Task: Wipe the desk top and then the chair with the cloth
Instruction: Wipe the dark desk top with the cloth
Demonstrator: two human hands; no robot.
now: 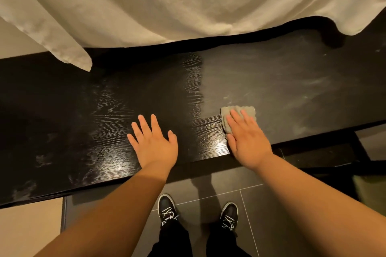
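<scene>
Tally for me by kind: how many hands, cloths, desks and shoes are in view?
Hands: 2
Cloth: 1
Desk: 1
Shoes: 2
Total: 6

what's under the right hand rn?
A grey cloth, pressed flat on the desk top near its front edge by the right hand. Its far and left edges show past the fingers; the part beneath the palm is covered.
</scene>
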